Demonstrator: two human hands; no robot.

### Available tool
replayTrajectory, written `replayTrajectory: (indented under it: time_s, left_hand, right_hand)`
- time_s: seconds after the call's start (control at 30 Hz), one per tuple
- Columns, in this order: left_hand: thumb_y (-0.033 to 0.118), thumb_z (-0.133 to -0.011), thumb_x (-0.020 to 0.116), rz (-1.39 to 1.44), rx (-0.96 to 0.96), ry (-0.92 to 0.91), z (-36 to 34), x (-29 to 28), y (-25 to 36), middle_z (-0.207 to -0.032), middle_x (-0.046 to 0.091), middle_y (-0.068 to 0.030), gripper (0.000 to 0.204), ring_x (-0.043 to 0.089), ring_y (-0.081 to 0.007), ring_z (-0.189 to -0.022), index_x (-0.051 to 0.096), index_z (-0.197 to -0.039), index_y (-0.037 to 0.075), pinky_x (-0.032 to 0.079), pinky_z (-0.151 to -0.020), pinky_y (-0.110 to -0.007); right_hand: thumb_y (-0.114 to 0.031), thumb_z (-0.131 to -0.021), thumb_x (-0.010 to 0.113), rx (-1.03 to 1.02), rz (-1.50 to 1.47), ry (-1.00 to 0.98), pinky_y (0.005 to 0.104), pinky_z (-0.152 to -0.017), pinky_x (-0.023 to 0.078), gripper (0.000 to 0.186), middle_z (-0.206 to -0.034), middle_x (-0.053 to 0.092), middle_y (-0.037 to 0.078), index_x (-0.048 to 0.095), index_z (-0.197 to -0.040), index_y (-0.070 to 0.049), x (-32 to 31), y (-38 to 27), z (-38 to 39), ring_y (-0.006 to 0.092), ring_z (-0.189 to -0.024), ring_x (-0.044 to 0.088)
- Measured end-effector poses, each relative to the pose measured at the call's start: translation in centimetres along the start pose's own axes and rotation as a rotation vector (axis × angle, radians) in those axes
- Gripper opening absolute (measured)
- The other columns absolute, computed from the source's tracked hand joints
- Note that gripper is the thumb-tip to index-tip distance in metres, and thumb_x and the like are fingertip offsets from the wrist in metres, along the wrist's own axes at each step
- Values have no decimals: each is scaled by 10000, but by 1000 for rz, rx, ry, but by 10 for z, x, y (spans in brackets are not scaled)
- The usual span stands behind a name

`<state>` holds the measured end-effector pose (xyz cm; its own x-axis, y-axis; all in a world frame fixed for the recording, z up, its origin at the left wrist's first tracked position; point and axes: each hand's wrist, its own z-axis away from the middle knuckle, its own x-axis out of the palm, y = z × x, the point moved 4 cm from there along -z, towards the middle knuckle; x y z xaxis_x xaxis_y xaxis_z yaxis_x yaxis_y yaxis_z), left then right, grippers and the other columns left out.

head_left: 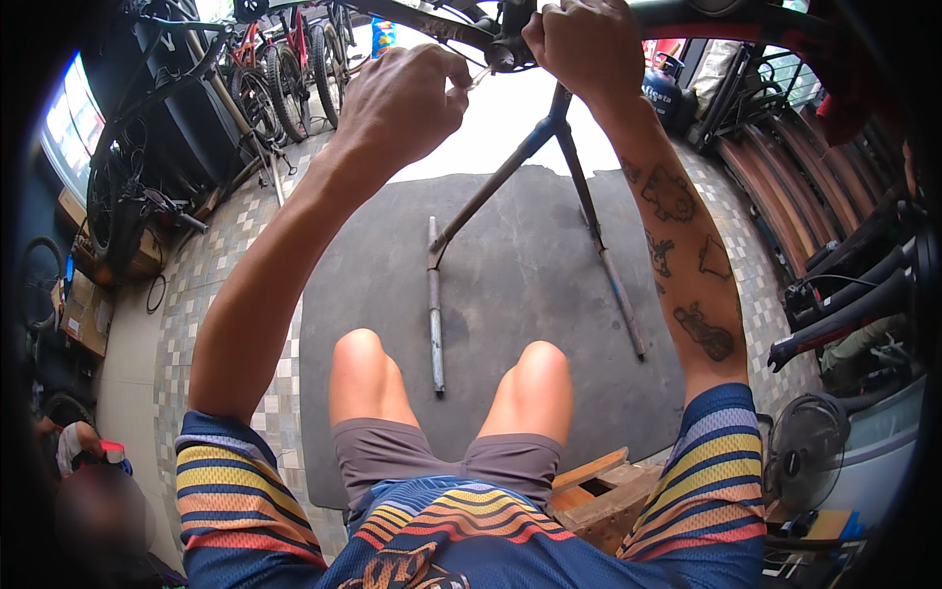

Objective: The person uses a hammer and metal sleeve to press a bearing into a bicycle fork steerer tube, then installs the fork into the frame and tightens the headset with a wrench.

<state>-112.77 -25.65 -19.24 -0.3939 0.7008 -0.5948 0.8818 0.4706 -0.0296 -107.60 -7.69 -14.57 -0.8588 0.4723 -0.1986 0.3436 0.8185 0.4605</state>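
Dark bicycle frame tubes (442, 24) cross the top of the view, meeting at a short cylindrical shell (512, 51). Just left of that shell, my left hand (407, 103) is closed in a pinch. A thin, pale piece (481, 77) shows at its fingertips, too small to name. My right hand (589, 51) is curled closed against the right side of the shell, partly cut off by the upper edge. Whatever its fingers hold is hidden. Below both hands stands a worn metal work stand (496, 191) with splayed tube legs.
A dark mat (373, 275) lies under the stand and my knees. Bicycles (285, 74) line the far left. Wooden planks (790, 187) and a black fan (808, 437) are at the right. A wooden seat (608, 501) is beneath me. Another person (78, 442) is at lower left.
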Motion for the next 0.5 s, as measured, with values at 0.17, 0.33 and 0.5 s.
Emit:
replayTrajectory:
  time_s: [0.17,0.33,0.5]
  left_hand:
    - [176,-903,663,79,-89,-171,-5,-5,6,-886,783,-155,177,766,-289,-823,802,-957,81,594,-814,-453]
    - [114,-948,709,-321,-18,-99,0,-15,15,-742,773,-87,143,726,-181,-574,813,-1046,116,607,-575,-341]
    - [169,-873,684,313,-200,-76,2,-1,-2,-682,736,-128,247,737,-296,-616,808,-1063,71,603,-693,-410]
  right_hand:
    - [-282,-866,632,29,-28,-3,440,-911,499,254,-790,740,112,753,-763,-84,-2,-1,0,249,-810,714]
    - [-280,-884,617,-16,13,28,432,-906,496,275,-773,737,119,753,-735,-93,-2,-2,-1,240,-801,715]
    - [-286,-882,622,47,16,-84,428,-912,501,266,-761,736,107,755,-815,-66,1,-2,1,244,-783,715]
